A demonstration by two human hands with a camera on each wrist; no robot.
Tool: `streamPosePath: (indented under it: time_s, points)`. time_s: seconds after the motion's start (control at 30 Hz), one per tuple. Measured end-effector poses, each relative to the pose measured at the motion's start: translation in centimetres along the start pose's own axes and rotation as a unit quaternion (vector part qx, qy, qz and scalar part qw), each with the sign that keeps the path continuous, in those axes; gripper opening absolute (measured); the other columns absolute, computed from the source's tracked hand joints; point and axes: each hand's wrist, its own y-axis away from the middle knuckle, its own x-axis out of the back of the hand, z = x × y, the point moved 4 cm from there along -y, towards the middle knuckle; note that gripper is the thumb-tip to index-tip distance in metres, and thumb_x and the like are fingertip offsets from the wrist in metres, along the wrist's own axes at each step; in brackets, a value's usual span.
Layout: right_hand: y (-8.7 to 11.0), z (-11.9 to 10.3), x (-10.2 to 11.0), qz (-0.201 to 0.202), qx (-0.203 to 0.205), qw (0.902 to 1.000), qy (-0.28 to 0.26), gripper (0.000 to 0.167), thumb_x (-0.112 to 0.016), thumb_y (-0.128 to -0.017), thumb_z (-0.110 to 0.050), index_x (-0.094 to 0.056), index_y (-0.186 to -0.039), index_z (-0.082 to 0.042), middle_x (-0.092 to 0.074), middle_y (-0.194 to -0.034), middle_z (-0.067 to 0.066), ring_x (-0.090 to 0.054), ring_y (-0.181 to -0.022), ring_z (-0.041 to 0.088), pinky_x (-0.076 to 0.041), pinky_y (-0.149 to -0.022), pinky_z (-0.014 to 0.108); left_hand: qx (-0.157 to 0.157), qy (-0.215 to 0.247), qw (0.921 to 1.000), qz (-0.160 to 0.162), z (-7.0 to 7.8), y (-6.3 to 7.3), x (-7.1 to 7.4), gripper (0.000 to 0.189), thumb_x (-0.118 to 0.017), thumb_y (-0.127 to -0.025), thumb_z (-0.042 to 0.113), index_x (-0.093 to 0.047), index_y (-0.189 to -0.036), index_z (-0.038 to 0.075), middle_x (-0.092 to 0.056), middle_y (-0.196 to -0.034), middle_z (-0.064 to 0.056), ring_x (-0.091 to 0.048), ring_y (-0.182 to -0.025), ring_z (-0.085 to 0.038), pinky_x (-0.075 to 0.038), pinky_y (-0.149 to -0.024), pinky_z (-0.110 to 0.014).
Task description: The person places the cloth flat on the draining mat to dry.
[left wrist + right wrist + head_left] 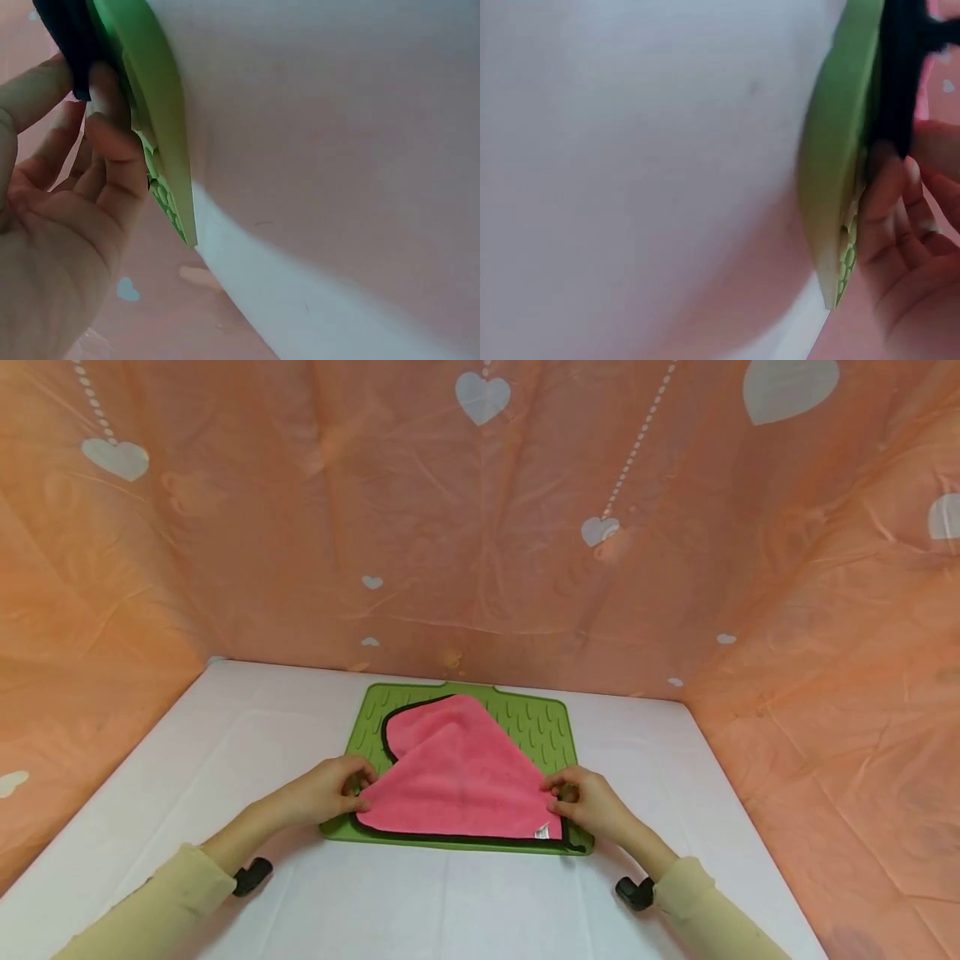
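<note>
Cloth (461,777) lies flat-ish on the green mat (536,727), mid tabletop (450,902), directly between the hands. Long near edge, black trim (450,837), runs left to right, roughly in line with both hands; the cloth narrows toward the far side, with a flap (412,727) at far left. Left hand (330,787) pinches the near-left corner, thumb against fingers. Right hand (588,802) pinches the right edge, just beyond the near-right corner and its label (542,832). Neither hand is nearer; both touch the cloth. Wrist views are dark and tight, so how many layers each pinch takes, can't tell.
</note>
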Motion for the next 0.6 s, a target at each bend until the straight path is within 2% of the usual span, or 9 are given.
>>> streamPosePath:
  time_s: [0.13,0.33,0.47,0.6]
  points:
    - [0.1,0.1,0.0,-0.016,0.005,0.9996,0.024,0.02,-0.081,-0.09,-0.008,-0.075,-0.11,-0.006,-0.066,-0.102,0.002,-0.057,-0.081,0.008,-0.051,-0.07,0.024,-0.003,-0.008,1.0,-0.003,0.1,0.1,-0.1,0.027,-0.082,-0.09,0.013,-0.066,-0.11,0.006,-0.064,-0.096,0.004,-0.055,-0.081,-0.01,-0.051,-0.072,-0.026]
    - [-0.7,-0.6,1.0,-0.015,0.012,0.9995,0.025,0.019,-0.081,-0.09,-0.008,-0.076,-0.108,-0.005,-0.067,-0.097,0.002,-0.062,-0.078,0.01,-0.053,-0.064,0.025,-0.002,0.003,1.0,0.003,0.4,-0.4,0.8,0.026,-0.082,-0.091,0.018,-0.068,-0.108,0.005,-0.066,-0.097,0.002,-0.057,-0.082,-0.01,-0.052,-0.07,-0.026]
    - [-2.4,-1.3,1.8,0.011,0.018,0.9995,0.022,0.018,-0.078,-0.091,-0.006,-0.076,-0.108,-0.003,-0.068,-0.094,0.002,-0.066,-0.079,0.014,-0.054,-0.063,0.025,0.013,0.031,0.9989,0.034,-0.1,-1.8,1.8,0.021,-0.076,-0.095,0.015,-0.067,-0.108,0.0,-0.068,-0.098,-0.005,-0.062,-0.078,-0.013,-0.053,-0.065,-0.026]
    - [-4.3,-1.5,1.9,0.025,0.012,0.9993,0.025,0.019,-0.073,-0.092,-0.006,-0.076,-0.11,0.0,-0.07,-0.096,0.005,-0.068,-0.081,0.017,-0.054,-0.066,0.027,0.034,0.028,0.9966,0.07,-0.8,-3.8,2.3,0.018,-0.071,-0.098,0.012,-0.068,-0.109,-0.002,-0.069,-0.101,-0.012,-0.064,-0.075,-0.015,-0.052,-0.062,-0.028]
